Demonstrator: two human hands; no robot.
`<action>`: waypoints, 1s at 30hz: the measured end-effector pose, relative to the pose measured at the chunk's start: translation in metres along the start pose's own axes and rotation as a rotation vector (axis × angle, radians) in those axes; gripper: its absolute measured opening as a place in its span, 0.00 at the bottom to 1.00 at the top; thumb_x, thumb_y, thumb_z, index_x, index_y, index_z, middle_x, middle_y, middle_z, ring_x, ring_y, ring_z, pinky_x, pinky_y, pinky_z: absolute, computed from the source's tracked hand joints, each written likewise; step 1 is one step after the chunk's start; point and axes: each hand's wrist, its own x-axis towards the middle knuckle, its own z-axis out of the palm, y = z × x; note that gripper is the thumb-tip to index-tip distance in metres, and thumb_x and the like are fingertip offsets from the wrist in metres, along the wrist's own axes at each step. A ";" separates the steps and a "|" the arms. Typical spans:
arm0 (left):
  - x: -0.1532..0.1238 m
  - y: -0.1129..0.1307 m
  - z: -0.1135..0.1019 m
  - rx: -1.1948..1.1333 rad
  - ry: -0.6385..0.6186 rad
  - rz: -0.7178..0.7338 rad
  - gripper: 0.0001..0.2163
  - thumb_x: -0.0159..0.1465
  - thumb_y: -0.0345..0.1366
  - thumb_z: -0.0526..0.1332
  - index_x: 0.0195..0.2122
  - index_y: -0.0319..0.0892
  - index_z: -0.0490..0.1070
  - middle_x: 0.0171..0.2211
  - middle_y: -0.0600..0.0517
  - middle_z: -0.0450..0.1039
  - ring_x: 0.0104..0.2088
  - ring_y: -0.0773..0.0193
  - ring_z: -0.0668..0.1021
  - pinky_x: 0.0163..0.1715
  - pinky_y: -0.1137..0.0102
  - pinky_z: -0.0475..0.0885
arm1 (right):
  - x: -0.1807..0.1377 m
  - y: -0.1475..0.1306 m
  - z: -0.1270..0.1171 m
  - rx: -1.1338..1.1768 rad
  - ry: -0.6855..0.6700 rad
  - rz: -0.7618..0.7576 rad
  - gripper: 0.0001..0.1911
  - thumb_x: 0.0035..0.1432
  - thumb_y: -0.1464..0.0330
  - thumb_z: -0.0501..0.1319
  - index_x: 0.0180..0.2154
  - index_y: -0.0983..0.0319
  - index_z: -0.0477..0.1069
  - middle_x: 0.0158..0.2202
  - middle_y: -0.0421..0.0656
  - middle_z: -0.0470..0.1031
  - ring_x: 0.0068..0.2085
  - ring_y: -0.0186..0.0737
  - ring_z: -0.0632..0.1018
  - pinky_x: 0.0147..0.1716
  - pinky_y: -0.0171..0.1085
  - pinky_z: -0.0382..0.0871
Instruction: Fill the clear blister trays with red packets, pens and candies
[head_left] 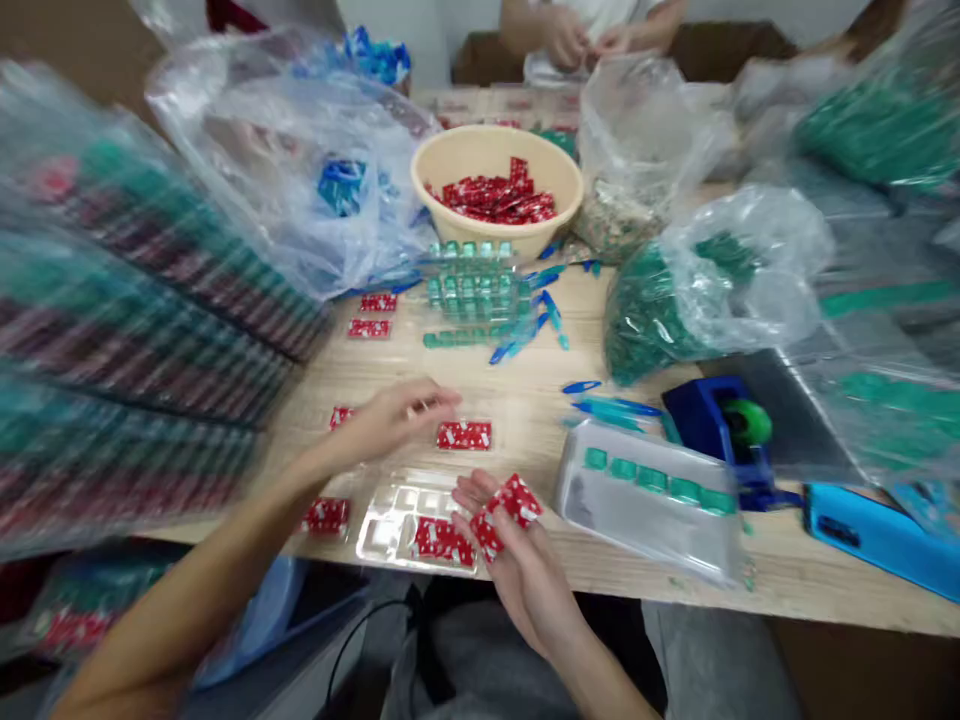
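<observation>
– Which colours are seen at six o'clock?
– The held packet (pixel 517 497) is coloured red, spotted with white.
– And at twelve?
– The basin (pixel 499 236) is coloured plain cream.
– Elsewhere?
– At three, the dispenser (pixel 694 405) is tinted navy, its roll (pixel 752 422) green; at four, the phone (pixel 892 545) is coloured bright blue.

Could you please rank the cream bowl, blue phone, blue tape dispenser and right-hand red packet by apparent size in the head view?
1. Cream bowl
2. Blue phone and blue tape dispenser: too alike to rank
3. Red packet in the right hand
</observation>
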 end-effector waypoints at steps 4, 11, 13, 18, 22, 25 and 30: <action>-0.014 0.054 0.032 -0.030 -0.374 0.182 0.07 0.66 0.38 0.59 0.36 0.42 0.75 0.36 0.51 0.74 0.38 0.65 0.75 0.40 0.71 0.69 | 0.009 -0.003 0.009 -0.256 -0.136 -0.106 0.23 0.48 0.55 0.73 0.44 0.57 0.78 0.49 0.43 0.78 0.56 0.47 0.74 0.62 0.49 0.61; 0.095 0.081 -0.018 -0.372 0.274 0.189 0.07 0.63 0.34 0.62 0.28 0.39 0.68 0.23 0.55 0.69 0.23 0.71 0.71 0.27 0.76 0.67 | -0.004 -0.004 -0.018 -0.196 -0.001 -0.039 0.32 0.44 0.53 0.74 0.50 0.55 0.73 0.54 0.44 0.75 0.55 0.43 0.76 0.58 0.44 0.65; 0.136 0.083 -0.041 -0.523 0.554 0.162 0.07 0.65 0.33 0.60 0.28 0.39 0.68 0.26 0.53 0.71 0.27 0.69 0.75 0.29 0.75 0.70 | -0.009 -0.001 -0.025 -0.214 -0.008 -0.022 0.30 0.45 0.51 0.73 0.49 0.56 0.74 0.51 0.44 0.76 0.51 0.41 0.78 0.56 0.43 0.67; 0.172 0.064 -0.084 -0.397 0.912 -0.024 0.04 0.64 0.26 0.59 0.37 0.41 0.71 0.23 0.58 0.69 0.23 0.72 0.73 0.28 0.75 0.70 | -0.022 -0.003 -0.033 -0.319 -0.123 -0.030 0.25 0.52 0.50 0.68 0.47 0.57 0.74 0.45 0.43 0.78 0.43 0.36 0.80 0.49 0.40 0.71; 0.161 0.037 -0.127 -0.247 1.141 -0.129 0.07 0.70 0.31 0.54 0.34 0.42 0.67 0.17 0.60 0.58 0.23 0.70 0.70 0.30 0.73 0.69 | -0.039 -0.014 -0.051 -0.409 -0.217 0.001 0.22 0.55 0.51 0.67 0.46 0.58 0.75 0.45 0.43 0.78 0.43 0.34 0.79 0.48 0.37 0.70; 0.161 0.029 -0.152 -0.127 1.184 -0.182 0.10 0.71 0.30 0.50 0.32 0.41 0.65 0.23 0.57 0.64 0.30 0.68 0.75 0.37 0.67 0.72 | -0.052 -0.019 -0.078 -0.440 -0.291 0.090 0.22 0.56 0.52 0.67 0.48 0.57 0.75 0.49 0.45 0.78 0.46 0.35 0.79 0.47 0.35 0.69; 0.179 0.062 -0.114 0.247 0.979 0.001 0.11 0.69 0.29 0.49 0.44 0.40 0.70 0.42 0.50 0.76 0.42 0.64 0.79 0.49 0.64 0.73 | -0.056 -0.012 -0.124 -0.345 -0.228 0.099 0.22 0.56 0.54 0.68 0.48 0.57 0.75 0.47 0.46 0.78 0.44 0.36 0.81 0.46 0.36 0.69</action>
